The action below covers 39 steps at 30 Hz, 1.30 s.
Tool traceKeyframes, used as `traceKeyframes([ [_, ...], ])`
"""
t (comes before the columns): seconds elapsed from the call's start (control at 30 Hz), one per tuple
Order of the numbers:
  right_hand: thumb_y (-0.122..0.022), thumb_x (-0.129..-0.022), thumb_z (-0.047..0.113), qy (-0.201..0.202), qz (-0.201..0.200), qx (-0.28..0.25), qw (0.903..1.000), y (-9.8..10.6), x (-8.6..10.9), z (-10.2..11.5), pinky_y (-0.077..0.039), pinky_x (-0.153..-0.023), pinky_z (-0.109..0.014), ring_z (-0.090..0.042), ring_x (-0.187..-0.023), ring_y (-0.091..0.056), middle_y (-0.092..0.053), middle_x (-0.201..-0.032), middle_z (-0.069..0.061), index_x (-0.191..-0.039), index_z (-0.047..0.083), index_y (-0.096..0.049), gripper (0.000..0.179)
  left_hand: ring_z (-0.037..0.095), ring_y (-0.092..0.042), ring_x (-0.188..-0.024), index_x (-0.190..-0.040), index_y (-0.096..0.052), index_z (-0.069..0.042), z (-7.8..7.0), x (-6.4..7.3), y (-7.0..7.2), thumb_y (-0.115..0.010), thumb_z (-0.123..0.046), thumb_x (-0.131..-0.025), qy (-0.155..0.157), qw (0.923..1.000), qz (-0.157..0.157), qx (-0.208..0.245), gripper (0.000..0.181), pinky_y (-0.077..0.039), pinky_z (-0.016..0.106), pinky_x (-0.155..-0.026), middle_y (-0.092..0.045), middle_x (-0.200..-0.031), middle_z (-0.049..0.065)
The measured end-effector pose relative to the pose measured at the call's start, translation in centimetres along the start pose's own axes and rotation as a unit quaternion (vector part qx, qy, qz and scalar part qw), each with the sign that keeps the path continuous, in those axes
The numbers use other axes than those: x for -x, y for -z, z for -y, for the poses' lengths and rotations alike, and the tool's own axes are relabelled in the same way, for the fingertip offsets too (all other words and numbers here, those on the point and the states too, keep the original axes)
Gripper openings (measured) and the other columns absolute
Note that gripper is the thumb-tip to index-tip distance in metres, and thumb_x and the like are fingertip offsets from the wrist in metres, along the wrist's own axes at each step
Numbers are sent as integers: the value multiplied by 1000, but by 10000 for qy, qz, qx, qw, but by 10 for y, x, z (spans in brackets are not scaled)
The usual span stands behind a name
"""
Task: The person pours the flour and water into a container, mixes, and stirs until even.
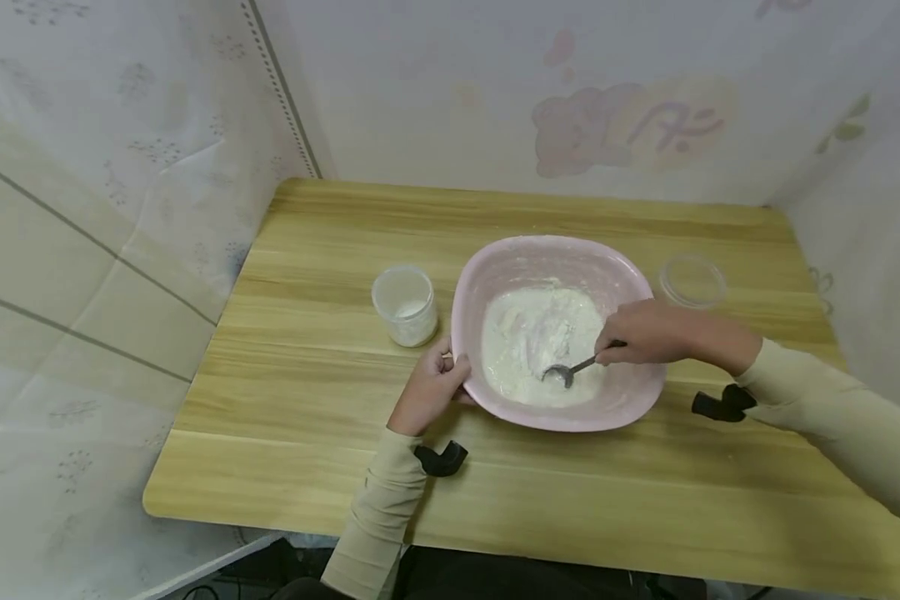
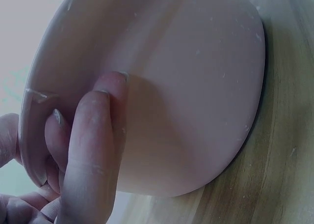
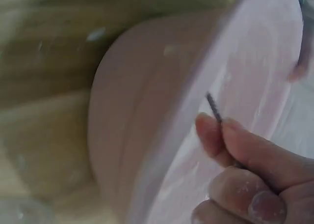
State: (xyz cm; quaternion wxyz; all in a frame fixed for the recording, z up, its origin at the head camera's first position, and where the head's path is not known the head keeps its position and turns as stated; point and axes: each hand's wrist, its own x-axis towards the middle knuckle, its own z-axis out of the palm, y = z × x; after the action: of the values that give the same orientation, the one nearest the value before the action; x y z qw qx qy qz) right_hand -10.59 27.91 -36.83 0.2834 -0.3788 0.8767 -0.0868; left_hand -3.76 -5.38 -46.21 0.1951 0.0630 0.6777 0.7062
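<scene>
A pink plastic basin [image 1: 570,421] stands on the wooden table, holding a wet white flour-like mixture [image 1: 525,342] with drier powder on top. My left hand [image 1: 429,385] grips the basin's left rim, thumb over the edge; in the left wrist view its fingers [image 2: 93,150] lie against the outer wall. My right hand [image 1: 641,333] reaches over the right rim and pinches the handle of a metal spoon [image 1: 562,372], whose bowl sits in the mixture. The right wrist view shows the thumb and forefinger pressed around the thin spoon handle [image 3: 213,106], with white residue on the fingers.
Left of the basin stands a clear plastic tub [image 1: 405,307] with some white content. A clear round lid [image 1: 692,281] lies at the back right. The wooden table [image 1: 285,400] meets patterned sheeting [image 1: 450,100] at its back.
</scene>
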Motion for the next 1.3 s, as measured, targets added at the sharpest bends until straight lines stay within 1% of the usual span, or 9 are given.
traceKeyframes([
  [0.07, -65, -103, 23, -294, -64, -72, 9995, 4, 5, -8, -42, -60, -23, -3, -63, -49, -70, -76, 9, -86, 21, -78, 22, 11, -74, -69, -149, -44, 6, 0, 0, 1, -45, -8, -103, -8, 10000, 3, -4, 48, -68, 44, -70, -68, -107, 43],
  [0.2, -63, -103, 21, -976, -581, 146, 9934, 13, 7, -25, -34, -56, -24, -9, -59, -40, -53, -65, 8, -77, 18, -71, 27, 12, -74, -69, -150, -44, 5, 0, 2, 2, -45, -8, -103, -17, 10000, -5, 7, 49, -68, 40, -68, -69, -106, 42],
  [0.33, -60, -104, 19, -1274, -1003, 390, 9860, 17, 0, -33, -31, -56, -26, -11, -58, -36, -42, -62, 5, -74, 14, -66, 31, 13, -75, -70, -150, -43, 6, 0, 3, 1, -45, -8, -104, 12, 10000, 9, 50, 49, -68, 43, -70, -68, -107, 43],
  [0.53, -62, -103, 17, -852, -774, 332, 9928, 12, 1, -6, -29, -56, -24, -9, -58, -31, -38, -60, 8, -63, 20, -53, 41, 19, -78, -79, -148, -44, 8, -1, 3, -2, -45, -10, -105, 16, 10000, 73, 28, 46, -67, 52, -77, -69, -107, 42],
  [0.7, -63, -102, 19, -374, -382, 224, 9983, 5, 1, 39, -34, -58, -23, -7, -59, -38, -51, -62, 13, -68, 24, -66, 35, 14, -76, -75, -150, -43, 7, -4, 4, 0, -45, -11, -104, -32, 10000, 23, -65, 48, -68, 47, -75, -69, -107, 41],
  [0.8, -61, -103, 18, -192, -367, -51, 9991, 0, -10, 53, -26, -55, -20, -6, -57, -28, -37, -57, 13, -61, 24, -55, 43, 12, -75, -72, -149, -43, 7, -4, 3, 1, -45, -10, -104, -68, 9999, -18, -72, 48, -68, 49, -75, -69, -108, 42],
  [0.9, -61, -104, 17, -171, -580, -249, 9979, -1, -25, 54, -24, -54, -19, -6, -55, -24, -34, -56, 12, -61, 23, -55, 44, 11, -75, -71, -151, -43, 5, -3, 2, 1, -45, -10, -104, -47, 9999, -55, -72, 49, -67, 51, -76, -70, -107, 41],
  [1.13, -56, -105, 11, -735, -1071, -267, 9912, 17, -46, 21, -32, -57, -27, -9, -53, -29, -72, -75, -4, -78, 9, -77, 33, 14, -76, -74, -155, -40, 2, -1, 2, -1, -46, -9, -104, 19, 10000, -54, -72, 53, -67, 50, -77, -71, -106, 39],
  [1.3, -51, -105, 11, -1308, -1179, -288, 9840, 33, -53, 1, -29, -55, -28, -10, -53, -29, -78, -91, -12, -89, 6, -81, 35, 15, -76, -74, -152, -43, 3, -2, 3, -1, -46, -10, -104, 94, 9998, -117, -95, 50, -68, 49, -77, -71, -105, 38],
])
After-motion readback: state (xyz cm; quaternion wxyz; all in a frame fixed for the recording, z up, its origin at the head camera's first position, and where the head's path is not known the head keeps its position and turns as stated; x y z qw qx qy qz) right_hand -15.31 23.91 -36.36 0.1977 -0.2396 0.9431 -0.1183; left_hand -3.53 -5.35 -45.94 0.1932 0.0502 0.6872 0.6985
